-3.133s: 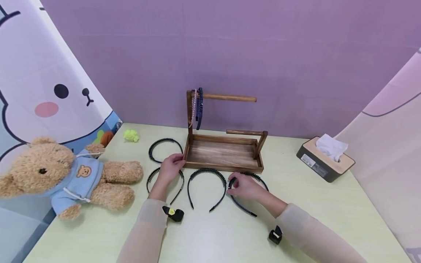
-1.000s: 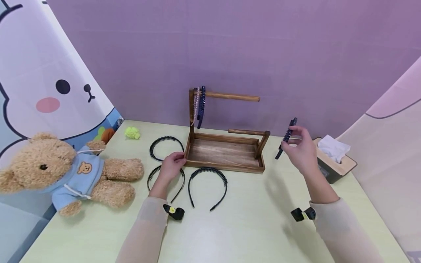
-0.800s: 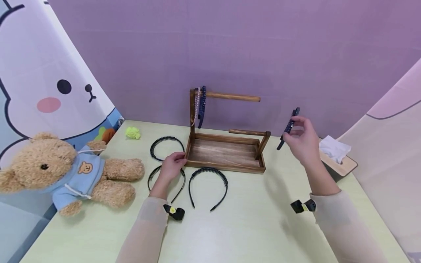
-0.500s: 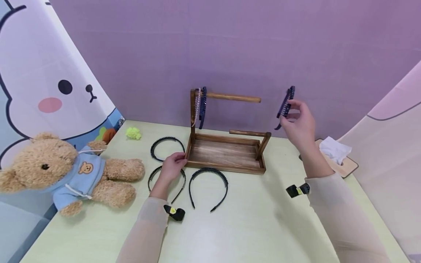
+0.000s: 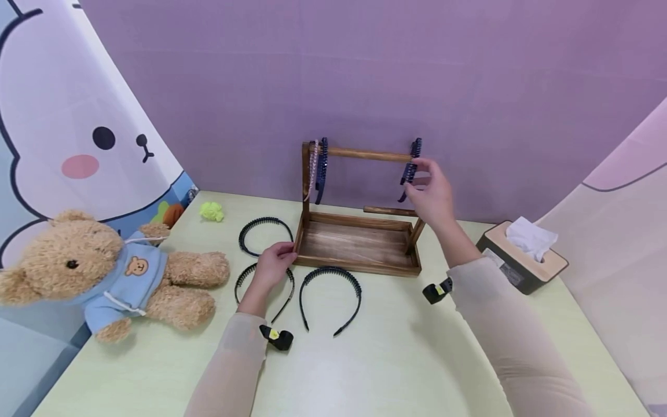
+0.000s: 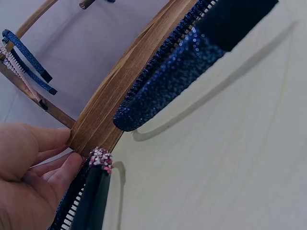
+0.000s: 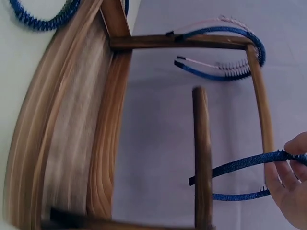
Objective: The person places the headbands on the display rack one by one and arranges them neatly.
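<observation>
In the head view my right hand [image 5: 433, 196] pinches a dark blue headband [image 5: 409, 172] at the free end of the wooden rack's upper bar [image 5: 370, 154]. The right wrist view has the held headband [image 7: 244, 165] with its ends pointing away from the fingers; whether the bar tip is inside its curve I cannot tell. A pink headband [image 5: 312, 171] and a dark blue, glittery one hang near the upright post. My left hand [image 5: 272, 267] grips the front left corner of the rack's tray [image 5: 359, 266], thumb and fingers on the wood [image 6: 96, 129] in the left wrist view.
Three dark headbands lie on the table, one in front of the tray [image 5: 358, 284] and two left of it. A shorter lower bar [image 5: 388, 210] juts over the tray. A tissue box [image 5: 513, 272] stands right; a teddy bear [image 5: 193, 272] and a green fuzzy thing [image 5: 211, 211] lie left.
My right hand has lifted the blue headband from the table, carried it up on the right, then moved left to the upper bar's end. The left hand stays at the tray corner.
</observation>
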A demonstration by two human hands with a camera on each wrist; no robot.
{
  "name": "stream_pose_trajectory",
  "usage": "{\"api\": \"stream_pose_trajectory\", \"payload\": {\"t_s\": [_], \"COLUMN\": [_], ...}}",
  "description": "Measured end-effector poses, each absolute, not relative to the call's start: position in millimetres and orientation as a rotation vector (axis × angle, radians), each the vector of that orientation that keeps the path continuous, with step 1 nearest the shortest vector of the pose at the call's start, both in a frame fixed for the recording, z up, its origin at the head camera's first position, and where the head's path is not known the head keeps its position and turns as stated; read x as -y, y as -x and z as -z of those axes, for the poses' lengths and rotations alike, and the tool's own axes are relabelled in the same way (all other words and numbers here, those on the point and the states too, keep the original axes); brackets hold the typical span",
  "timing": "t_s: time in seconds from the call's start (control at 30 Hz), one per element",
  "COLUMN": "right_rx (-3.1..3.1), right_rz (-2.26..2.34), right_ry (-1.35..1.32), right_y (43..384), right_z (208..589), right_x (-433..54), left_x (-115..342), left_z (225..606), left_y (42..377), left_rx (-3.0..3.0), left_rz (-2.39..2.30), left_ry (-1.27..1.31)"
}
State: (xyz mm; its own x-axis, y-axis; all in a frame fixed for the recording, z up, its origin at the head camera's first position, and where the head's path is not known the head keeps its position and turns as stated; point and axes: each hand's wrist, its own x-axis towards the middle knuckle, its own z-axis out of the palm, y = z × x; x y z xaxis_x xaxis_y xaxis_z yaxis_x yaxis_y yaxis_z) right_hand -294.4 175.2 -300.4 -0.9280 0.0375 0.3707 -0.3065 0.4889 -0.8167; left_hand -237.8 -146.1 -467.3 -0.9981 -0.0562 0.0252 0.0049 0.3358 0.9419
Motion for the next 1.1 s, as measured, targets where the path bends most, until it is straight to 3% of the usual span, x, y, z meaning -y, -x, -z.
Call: {"api": "stream_pose_trajectory", "payload": {"t_s": [0.67,1.1], "right_rx": [2.434,2.433], "right_rz": [-1.538,-1.589], "right_ry": [-0.486,-0.520], "right_y": [311,316], "right_z": [312,315], "right_x": [-75,-53], "left_x": [145,146], "left_z": [466,468], "left_y": [238,237], "left_rx": [2.520,2.514], "left_rz": [1.770,1.771], "left_ry": [-0.042,-0.038]}}
